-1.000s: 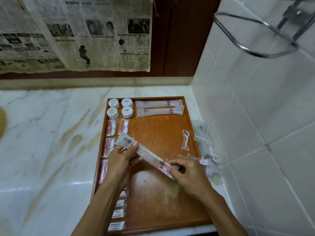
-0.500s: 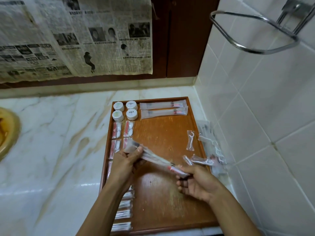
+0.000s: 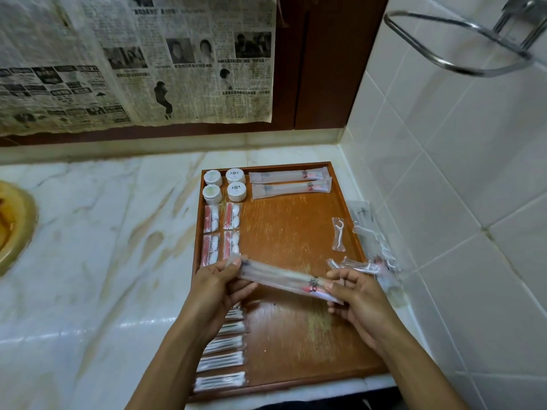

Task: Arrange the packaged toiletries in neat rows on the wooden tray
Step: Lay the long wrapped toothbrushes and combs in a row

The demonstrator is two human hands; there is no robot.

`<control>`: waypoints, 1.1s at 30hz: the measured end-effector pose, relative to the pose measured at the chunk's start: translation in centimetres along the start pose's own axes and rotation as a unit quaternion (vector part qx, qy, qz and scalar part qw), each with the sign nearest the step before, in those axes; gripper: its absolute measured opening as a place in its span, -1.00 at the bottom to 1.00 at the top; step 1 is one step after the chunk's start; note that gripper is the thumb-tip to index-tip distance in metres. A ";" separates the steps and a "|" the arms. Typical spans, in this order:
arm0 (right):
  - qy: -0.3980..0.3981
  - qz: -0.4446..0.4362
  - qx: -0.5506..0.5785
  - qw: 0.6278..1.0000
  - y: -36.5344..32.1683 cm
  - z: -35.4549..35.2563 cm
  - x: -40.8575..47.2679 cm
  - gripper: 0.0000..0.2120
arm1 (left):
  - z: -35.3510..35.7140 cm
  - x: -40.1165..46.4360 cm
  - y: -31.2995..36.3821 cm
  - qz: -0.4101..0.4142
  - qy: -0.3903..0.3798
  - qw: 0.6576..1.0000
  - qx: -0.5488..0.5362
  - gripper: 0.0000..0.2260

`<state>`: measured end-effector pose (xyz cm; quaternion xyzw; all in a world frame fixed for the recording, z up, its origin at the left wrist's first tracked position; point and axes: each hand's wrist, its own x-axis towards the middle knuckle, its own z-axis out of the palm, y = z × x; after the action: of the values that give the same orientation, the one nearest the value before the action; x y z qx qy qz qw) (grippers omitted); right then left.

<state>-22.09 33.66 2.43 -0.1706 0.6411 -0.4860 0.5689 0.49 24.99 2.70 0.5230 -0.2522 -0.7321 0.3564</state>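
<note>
Nearest the camera, the left hand [image 3: 217, 287] pinches one end of a long toothbrush packet [image 3: 284, 278] and the right hand [image 3: 359, 297] grasps the other end, so the packet hangs level above the middle of the wooden tray [image 3: 296, 232], touching nothing below. To do this step well, I judge it best to keep both ends even, carry the packet to the far edge and lay it flat just beside the two toothbrush packets [image 3: 290, 183] already lying there, parallel and with the printed ends matching.

Down the tray's left side run cotton swab packets [image 3: 220, 359], then red-and-white sachets [image 3: 222, 229], then four round white jars [image 3: 225, 184] at the far corner. A single floss pick packet [image 3: 338, 233] lies near the right rim, and a loose heap of clear packets [image 3: 376, 250] sits between the tray and the tiled wall [image 3: 444, 173]. The tray rests on a marble counter [image 3: 103, 247]; beyond it, newspaper [image 3: 133, 63] hangs over dark wood, and a metal ring holder [image 3: 461, 39] juts from the tiles
</note>
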 end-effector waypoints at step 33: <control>0.012 0.024 0.263 0.964 0.2 7.7 1.6 -0.64 | 1.5 3.0 1.0 0.003 -0.030 0.997 -0.065 -0.78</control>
<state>-15.60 29.24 2.29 0.0063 0.5013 -0.6261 0.5973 -1.27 22.01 2.11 0.4760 -0.2163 -0.7608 0.3845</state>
